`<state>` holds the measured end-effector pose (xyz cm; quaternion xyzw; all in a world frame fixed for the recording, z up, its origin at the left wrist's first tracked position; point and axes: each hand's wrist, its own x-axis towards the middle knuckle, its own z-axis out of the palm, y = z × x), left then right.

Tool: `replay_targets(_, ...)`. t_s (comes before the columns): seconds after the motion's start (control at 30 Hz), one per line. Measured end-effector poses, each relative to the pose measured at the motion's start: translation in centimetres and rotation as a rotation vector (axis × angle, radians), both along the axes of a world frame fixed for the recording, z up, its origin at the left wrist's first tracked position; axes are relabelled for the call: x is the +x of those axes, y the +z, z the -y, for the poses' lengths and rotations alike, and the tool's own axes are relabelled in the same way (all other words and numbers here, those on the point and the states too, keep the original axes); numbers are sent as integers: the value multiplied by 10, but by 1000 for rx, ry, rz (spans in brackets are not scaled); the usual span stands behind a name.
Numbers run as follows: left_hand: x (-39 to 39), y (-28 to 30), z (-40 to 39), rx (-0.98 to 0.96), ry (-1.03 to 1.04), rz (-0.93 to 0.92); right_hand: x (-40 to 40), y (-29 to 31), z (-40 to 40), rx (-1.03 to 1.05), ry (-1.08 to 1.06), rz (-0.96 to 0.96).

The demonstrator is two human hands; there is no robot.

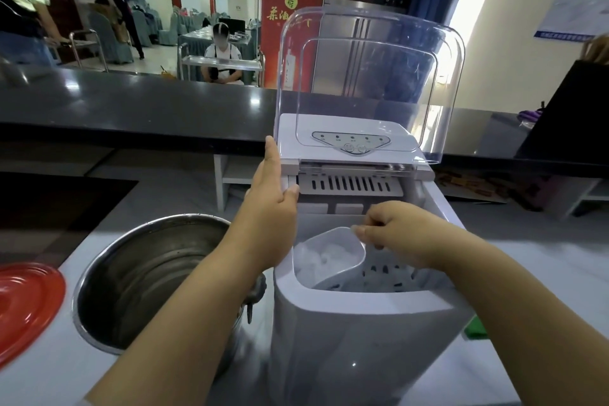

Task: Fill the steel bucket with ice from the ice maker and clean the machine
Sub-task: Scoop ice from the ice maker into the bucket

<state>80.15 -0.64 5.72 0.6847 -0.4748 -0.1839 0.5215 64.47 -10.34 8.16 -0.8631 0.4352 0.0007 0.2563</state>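
One white ice maker (362, 323) with clear lid (372, 76) raised, one steel bucket (138, 273), left hand (273, 204) flat against machine, right hand (395, 234) pinching one ice-filled scoop (329, 250), red banner (290, 26) with Chinese characters.

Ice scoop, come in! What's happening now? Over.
Left hand flat against ice maker side. Right hand pinching scoop, full of ice, inside basket. Bucket looks empty, path clear.

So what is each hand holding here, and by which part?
The right hand grips the clear ice scoop by its handle end. The left hand rests open against the ice maker, holding nothing.
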Motion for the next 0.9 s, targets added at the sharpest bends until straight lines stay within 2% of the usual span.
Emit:
replay_targets(0.17,0,-1,-1,-2,-10,2,-5,0,2,-25,-89,88)
replay_targets(0.4,1,-1,0,9,-13,13,-6,2,-1,-36,-91,152)
replay_targets(0.9,-2,-1,-1,-23,0,-10,-7,-2,4,154,-121,189)
